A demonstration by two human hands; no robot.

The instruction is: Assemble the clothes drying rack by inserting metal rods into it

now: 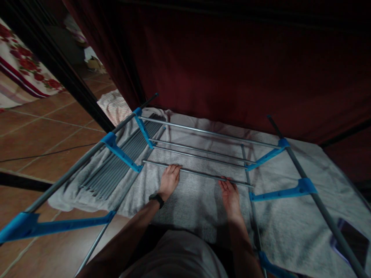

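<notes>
Right hand (231,195) and left hand (170,178) are wrapped around a thin metal rod (199,173), either side of its middle. Its ends lie just beside the right bracket (279,194) and left bracket (121,153); seating cannot be confirmed. Uneven pushing could skew the rod, causing one end to slip. Beyond it, three crossbars (203,131) span the frame (324,213).

Slim rod (199,173): grey metal, straight, lay crosswise, its ends close beside two bracket tips; whether seated was unclear.
Side tubes (72,171): grey, ran lengthwise, an outer and an inner one per side.
Blue brackets (123,153): linked outer tubes to inner.
Crossbars (208,132): three, silvery, spanned the far brackets.
</notes>
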